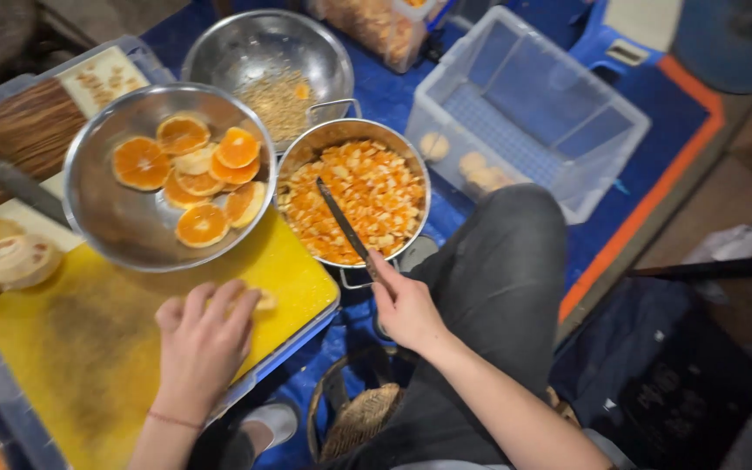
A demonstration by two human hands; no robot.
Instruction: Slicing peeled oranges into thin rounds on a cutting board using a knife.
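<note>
Scraping diced orange, the right hand (406,309) gripped a knife (345,228) over the pot (354,202), while the left hand (206,335), fingers curled, pressed an orange piece (258,300) on the yellow cutting board (97,348).

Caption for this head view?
Left hand presses fruit on yellow cutting board; right hand holds black knife over steel pot.

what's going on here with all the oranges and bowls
A person is cutting up orange fruit. The right hand holds a knife with its blade over a pot of diced pieces. The left hand presses a piece on the yellow cutting board. A steel bowl of orange halves rests on the board's far edge, and another bowl behind holds seeds.
</note>
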